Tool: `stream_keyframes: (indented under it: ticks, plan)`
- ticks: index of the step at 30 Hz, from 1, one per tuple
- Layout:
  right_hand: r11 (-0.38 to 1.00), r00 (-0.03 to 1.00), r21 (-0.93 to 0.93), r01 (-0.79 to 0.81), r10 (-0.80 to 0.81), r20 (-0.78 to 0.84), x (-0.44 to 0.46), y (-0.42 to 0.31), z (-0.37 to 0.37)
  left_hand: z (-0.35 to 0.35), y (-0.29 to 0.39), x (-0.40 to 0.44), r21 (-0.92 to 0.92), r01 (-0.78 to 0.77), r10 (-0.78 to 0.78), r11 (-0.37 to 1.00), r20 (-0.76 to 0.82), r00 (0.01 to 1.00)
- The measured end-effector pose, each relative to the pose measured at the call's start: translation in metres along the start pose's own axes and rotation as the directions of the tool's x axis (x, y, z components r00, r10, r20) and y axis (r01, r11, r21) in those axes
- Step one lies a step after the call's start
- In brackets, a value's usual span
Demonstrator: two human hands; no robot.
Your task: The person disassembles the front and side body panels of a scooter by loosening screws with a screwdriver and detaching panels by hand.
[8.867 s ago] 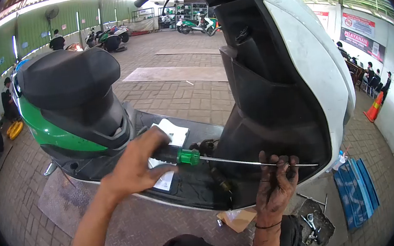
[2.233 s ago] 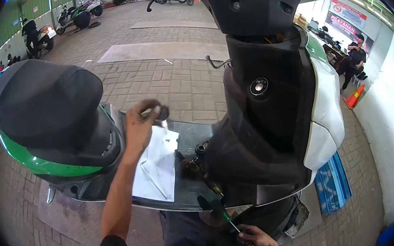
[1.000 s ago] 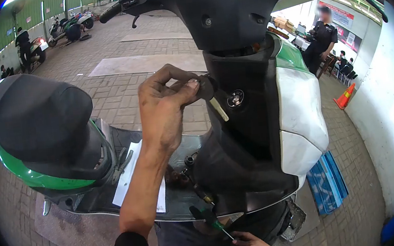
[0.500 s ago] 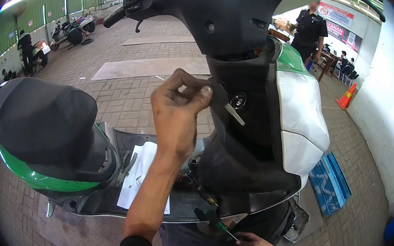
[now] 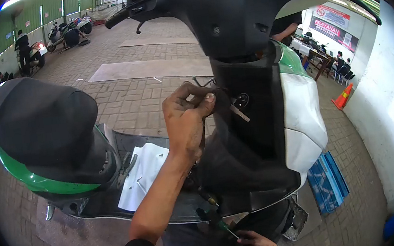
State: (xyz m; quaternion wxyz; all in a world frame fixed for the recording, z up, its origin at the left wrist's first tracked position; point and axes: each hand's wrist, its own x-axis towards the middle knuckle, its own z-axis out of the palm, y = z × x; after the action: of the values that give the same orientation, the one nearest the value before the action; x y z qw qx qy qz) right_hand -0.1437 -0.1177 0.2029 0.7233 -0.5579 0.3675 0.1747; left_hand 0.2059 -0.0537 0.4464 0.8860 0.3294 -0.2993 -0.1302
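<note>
"As the left hand is raised before the dark front panel of the scooter, where do we place the key?"

"We place it at the fingertips. Thumb and forefinger pinch its head, and the blade sticks out past them, slanting down toward the right of the view. The round lock is just beside the blade. The key's tip shows outside the lock; whether the two touch, we cannot tell."

"And the right hand?"

"We find it low down, fingers curled round the shaft of a screwdriver."

"Which containers do we list?"

"We list two, both on the ground to the right of the view. The metal tray is partly hidden, its contents too dark to name. Farther out is a blue metal box; we cannot make out what it holds. Separately, we note a white sheet on the floorboard, bearing a thin metal rod."

"How does the key look?"

"We record a flat, pale metal blade. The head is dark and blends into the panel behind, leaving its outline unclear."
</note>
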Motion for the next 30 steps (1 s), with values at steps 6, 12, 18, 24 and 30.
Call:
stream_keyframes:
  ticks: [6,12,18,24,30]
  plan:
    - [0.997,0.994,-0.066,-0.039,0.031,-0.109,0.002,0.004,0.002,0.01,0.024,0.015,0.167,0.009,-0.034,0.986,0.148,0.988]
    - [0.999,1.0,-0.041,0.025,-0.024,0.02,-0.011,-0.017,0.013,0.007,0.009,0.01,0.303,-0.019,-0.032,0.953,0.164,0.986]
    - [0.999,0.997,-0.032,0.036,-0.033,0.071,0.002,-0.006,0.002,-0.006,0.011,0.023,0.205,0.001,-0.061,0.979,0.285,0.957]
    - [0.996,0.995,-0.036,0.079,-0.077,0.058,-0.001,0.0,0.004,-0.019,0.017,0.02,0.551,-0.454,0.229,0.7,0.43,0.873]
    - [0.999,0.998,-0.034,0.036,-0.038,-0.05,-0.01,-0.007,0.005,-0.005,0.022,0.024,0.675,-0.723,0.238,0.147,0.685,0.688]
